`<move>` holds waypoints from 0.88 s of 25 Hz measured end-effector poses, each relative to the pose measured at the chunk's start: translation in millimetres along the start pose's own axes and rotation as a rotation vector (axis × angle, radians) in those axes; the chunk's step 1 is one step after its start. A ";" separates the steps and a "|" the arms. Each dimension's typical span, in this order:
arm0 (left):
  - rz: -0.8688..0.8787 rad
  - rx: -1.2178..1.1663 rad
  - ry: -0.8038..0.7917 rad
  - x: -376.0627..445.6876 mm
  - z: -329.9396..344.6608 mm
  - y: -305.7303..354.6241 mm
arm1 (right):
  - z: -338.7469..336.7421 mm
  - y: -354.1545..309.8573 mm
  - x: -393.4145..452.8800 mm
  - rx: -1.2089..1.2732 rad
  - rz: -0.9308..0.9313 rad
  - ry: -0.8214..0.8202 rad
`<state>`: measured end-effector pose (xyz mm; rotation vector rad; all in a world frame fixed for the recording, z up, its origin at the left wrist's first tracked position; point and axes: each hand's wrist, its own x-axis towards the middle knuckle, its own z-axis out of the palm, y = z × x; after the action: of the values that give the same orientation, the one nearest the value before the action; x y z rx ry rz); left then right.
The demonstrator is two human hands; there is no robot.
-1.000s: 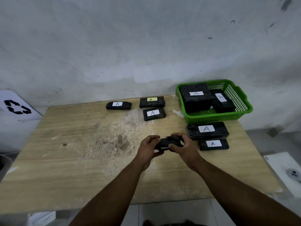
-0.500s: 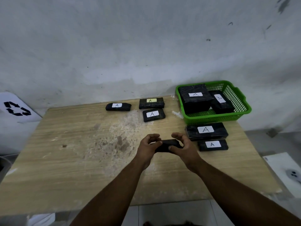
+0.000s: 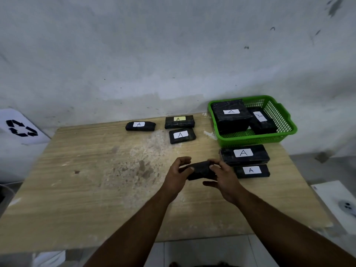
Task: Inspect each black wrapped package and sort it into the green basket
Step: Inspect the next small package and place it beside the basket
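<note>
A single head-worn wide-angle view is provided, directed forward and downward over the wooden table (image 3: 81, 189) toward the wall (image 3: 173, 54). Both forearms are seen entering from the lower edge at close range.

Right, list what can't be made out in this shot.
- Held package, head view: no label shows; the hands cover its ends.
- Basket floor: hidden under two packages.
- Grey object at the right edge: cut off, unidentifiable.
- Recycling sign: its base is hidden behind the table.
</note>
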<state>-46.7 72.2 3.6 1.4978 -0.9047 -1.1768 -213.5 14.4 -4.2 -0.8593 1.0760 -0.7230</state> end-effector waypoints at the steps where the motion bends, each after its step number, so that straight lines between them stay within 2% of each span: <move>1: -0.068 -0.053 -0.002 0.4 -0.5 0.5 | -0.6 -0.2 0.2 -0.012 -0.014 0.005; 4: -0.172 -0.111 0.009 1.3 -2.6 -0.2 | -0.7 -0.4 0.9 -0.048 -0.042 0.015; 12: -0.123 -0.030 0.033 2.1 -3.6 1.0 | 0.6 0.4 0.7 -0.072 -0.043 -0.024; 15: -0.113 -0.023 0.037 1.2 -2.3 2.7 | 1.6 4.3 1.2 -0.161 -0.109 -0.048; 22: -0.275 -0.184 0.080 0.0 3.2 6.5 | 2.8 2.4 -4.0 -0.355 -0.244 -0.061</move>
<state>-49.7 69.8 9.8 1.5384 -0.5321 -1.3477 -211.9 19.6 -3.9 -1.3266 1.0721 -0.7123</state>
